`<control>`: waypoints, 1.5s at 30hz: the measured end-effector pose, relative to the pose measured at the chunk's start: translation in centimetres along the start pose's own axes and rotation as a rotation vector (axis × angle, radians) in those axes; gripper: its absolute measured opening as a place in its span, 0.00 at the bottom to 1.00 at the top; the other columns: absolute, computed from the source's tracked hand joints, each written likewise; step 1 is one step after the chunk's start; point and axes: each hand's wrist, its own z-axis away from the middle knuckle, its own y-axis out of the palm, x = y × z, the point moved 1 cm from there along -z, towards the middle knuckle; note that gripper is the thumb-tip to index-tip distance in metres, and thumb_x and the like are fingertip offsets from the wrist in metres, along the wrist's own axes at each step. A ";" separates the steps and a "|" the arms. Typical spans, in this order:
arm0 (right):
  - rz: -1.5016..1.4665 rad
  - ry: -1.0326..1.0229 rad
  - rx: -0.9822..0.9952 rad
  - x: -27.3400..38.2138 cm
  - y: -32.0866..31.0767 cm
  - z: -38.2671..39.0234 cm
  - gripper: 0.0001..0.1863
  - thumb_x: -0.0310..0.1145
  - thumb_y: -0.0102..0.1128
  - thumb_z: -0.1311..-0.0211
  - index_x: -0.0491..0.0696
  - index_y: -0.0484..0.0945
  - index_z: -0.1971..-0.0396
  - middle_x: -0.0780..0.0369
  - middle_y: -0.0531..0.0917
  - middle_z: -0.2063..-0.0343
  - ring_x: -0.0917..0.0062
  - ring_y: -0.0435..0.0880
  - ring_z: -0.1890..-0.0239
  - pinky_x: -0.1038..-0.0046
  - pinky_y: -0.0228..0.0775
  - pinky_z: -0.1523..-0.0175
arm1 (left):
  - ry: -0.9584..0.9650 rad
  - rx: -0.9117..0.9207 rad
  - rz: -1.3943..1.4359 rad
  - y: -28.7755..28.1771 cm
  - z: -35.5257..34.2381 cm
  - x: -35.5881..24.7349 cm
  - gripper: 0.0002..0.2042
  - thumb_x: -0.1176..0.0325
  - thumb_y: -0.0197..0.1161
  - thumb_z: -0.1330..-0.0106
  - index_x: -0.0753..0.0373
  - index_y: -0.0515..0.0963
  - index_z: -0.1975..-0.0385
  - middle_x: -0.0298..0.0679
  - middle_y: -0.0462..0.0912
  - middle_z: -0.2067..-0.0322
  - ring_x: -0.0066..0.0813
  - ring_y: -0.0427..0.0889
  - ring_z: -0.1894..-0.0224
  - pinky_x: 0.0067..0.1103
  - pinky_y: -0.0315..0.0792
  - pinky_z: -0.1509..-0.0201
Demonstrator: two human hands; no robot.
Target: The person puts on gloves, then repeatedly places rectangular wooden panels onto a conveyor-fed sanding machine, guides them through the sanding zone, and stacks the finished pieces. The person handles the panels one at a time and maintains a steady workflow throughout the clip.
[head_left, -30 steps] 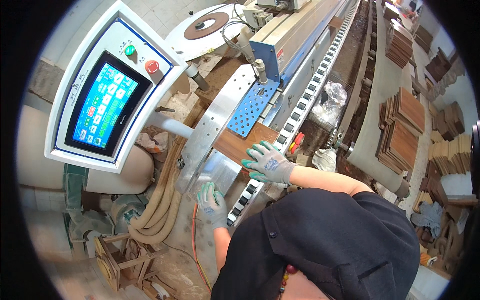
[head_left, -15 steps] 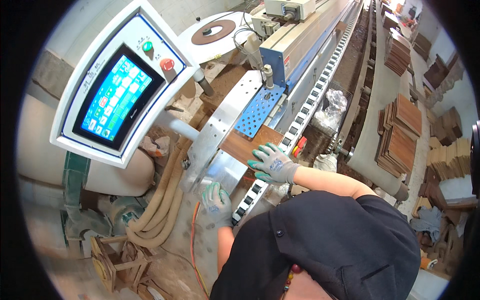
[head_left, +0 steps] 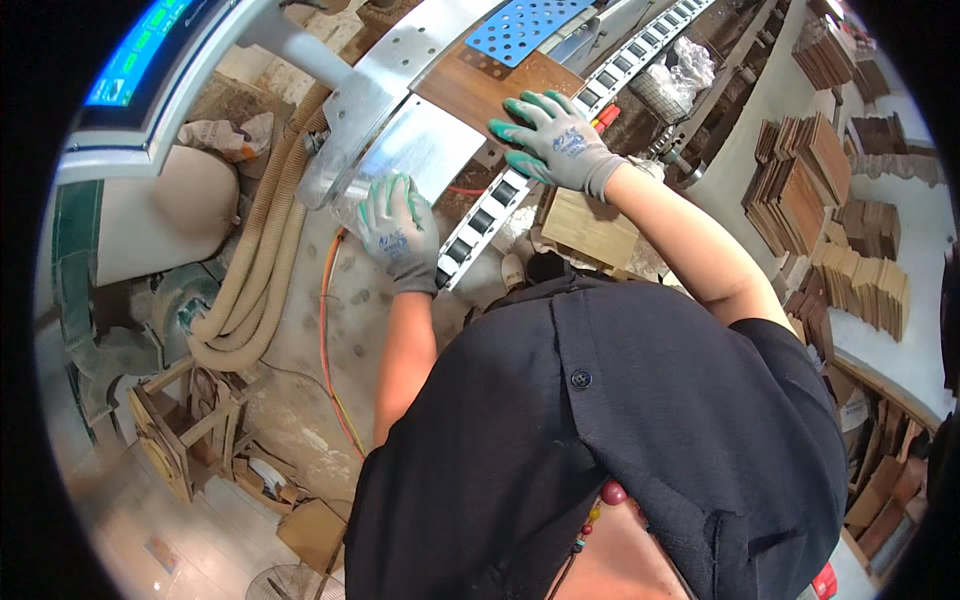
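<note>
My right hand (head_left: 557,145), in a grey glove with green fingertips, lies with spread fingers on the near right corner of a brown wood panel (head_left: 470,88). The panel lies flat on the machine's metal table, its far part under a blue perforated plate (head_left: 520,28). My left hand (head_left: 398,240), gloved the same way, rests its outstretched fingers at the near edge of a bare silver plate (head_left: 425,145). That hand holds nothing. A white roller rail (head_left: 487,215) runs between my two hands and on past the panel's right side.
A control screen (head_left: 140,50) stands at the upper left, above beige hoses (head_left: 262,240). An orange cable (head_left: 328,330) trails over the floor. Yellowish boards (head_left: 590,222) lie below my right wrist. Stacks of brown panels (head_left: 800,185) stand on the conveyor at the right.
My view has tipped down toward my body, so the machine and screen sit higher in the picture. Both hands stay at nearly the same spots on the table and panel.
</note>
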 end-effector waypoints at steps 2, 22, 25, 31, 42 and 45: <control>0.001 0.009 -0.049 0.2 0.0 0.0 0.25 0.54 0.51 0.28 0.66 0.74 0.35 0.57 0.72 0.33 0.58 0.67 0.30 0.52 0.52 0.24 | -0.006 0.012 0.003 -0.2 -0.2 -0.1 0.15 0.68 0.61 0.39 0.60 0.82 0.52 0.43 0.82 0.46 0.46 0.78 0.42 0.44 0.66 0.33; -0.121 0.043 -0.097 0.7 0.2 0.4 0.26 0.50 0.58 0.33 0.60 0.76 0.37 0.55 0.72 0.34 0.55 0.67 0.31 0.48 0.55 0.26 | 0.057 0.005 -0.037 -0.7 -0.2 -0.5 0.17 0.68 0.58 0.35 0.61 0.79 0.46 0.47 0.81 0.47 0.48 0.77 0.41 0.47 0.63 0.32; -0.132 0.041 -0.025 0.6 -0.2 0.2 0.26 0.52 0.54 0.31 0.61 0.75 0.35 0.56 0.72 0.34 0.56 0.66 0.29 0.49 0.51 0.24 | 0.055 0.005 -0.080 -0.3 0.1 -0.3 0.17 0.69 0.58 0.35 0.61 0.79 0.46 0.48 0.81 0.47 0.49 0.78 0.41 0.48 0.64 0.32; -0.175 0.029 0.004 0.3 -0.8 0.0 0.27 0.53 0.51 0.30 0.59 0.75 0.36 0.57 0.74 0.35 0.57 0.67 0.30 0.51 0.50 0.24 | 0.033 0.046 -0.056 0.7 0.7 0.7 0.18 0.67 0.56 0.34 0.60 0.79 0.45 0.46 0.79 0.43 0.51 0.75 0.37 0.49 0.61 0.30; -0.168 -0.033 0.013 -2.9 -1.0 -0.3 0.26 0.55 0.51 0.29 0.59 0.77 0.38 0.58 0.75 0.37 0.58 0.69 0.32 0.50 0.52 0.24 | 0.035 0.052 -0.044 -0.1 0.4 0.1 0.15 0.68 0.54 0.30 0.62 0.78 0.46 0.47 0.79 0.43 0.48 0.75 0.37 0.48 0.60 0.28; -0.150 -0.006 0.032 -4.7 -0.9 -0.3 0.26 0.55 0.52 0.29 0.59 0.77 0.37 0.58 0.74 0.35 0.58 0.69 0.31 0.51 0.51 0.23 | 0.027 0.070 -0.057 -0.2 0.4 0.0 0.15 0.68 0.53 0.30 0.62 0.78 0.46 0.48 0.79 0.43 0.48 0.75 0.37 0.47 0.60 0.28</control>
